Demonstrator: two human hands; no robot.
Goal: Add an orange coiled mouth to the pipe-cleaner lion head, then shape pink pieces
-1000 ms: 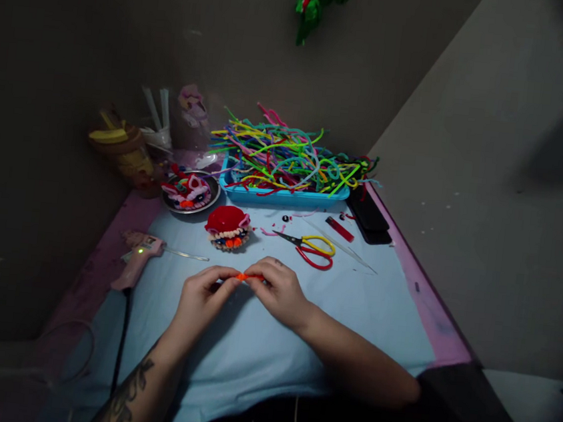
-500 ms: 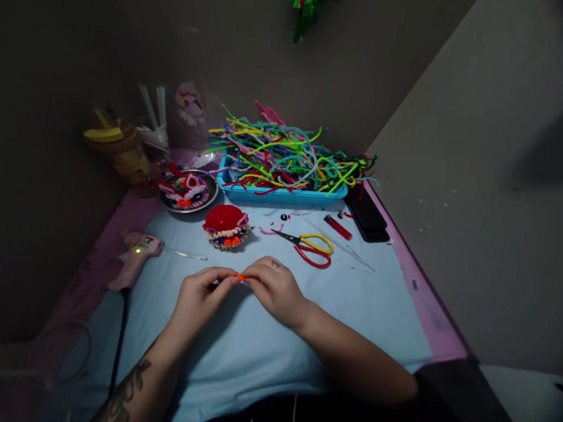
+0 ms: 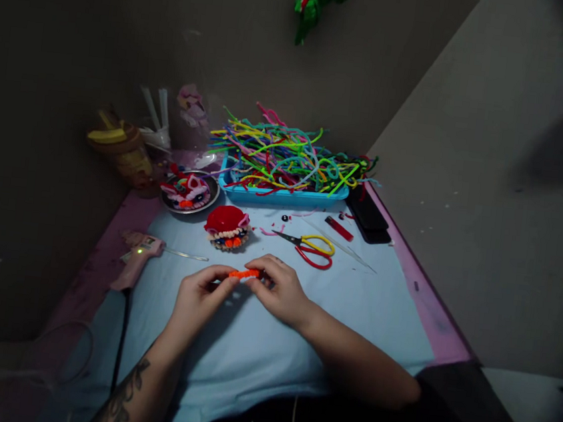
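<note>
Between my two hands is a short orange fuzzy strip (image 3: 244, 275) with a pale underside, held just above the blue cloth (image 3: 257, 343). My left hand (image 3: 202, 297) pinches its left end between thumb and fingers. The right end is gripped by my right hand (image 3: 278, 288), whose fingers hide part of it. Just beyond my hands sits a round red figure (image 3: 228, 222) with a cream frill and an orange mouth. Scissors (image 3: 308, 249) with one yellow and one red handle lie slightly apart to its right.
A pink glue gun (image 3: 136, 259) with a glue stick lies on the left. Behind are a metal bowl (image 3: 214, 197) holding another figure, and a blue tray (image 3: 283, 199) heaped with coloured pipe cleaners. A red lighter (image 3: 338, 228), tweezers (image 3: 357, 254) and a black phone-like object (image 3: 368, 219) are at right.
My fingers have drawn apart slightly along the orange strip, so more of it shows. Both hands still hold it in nearly the same place. The other things have not moved.
</note>
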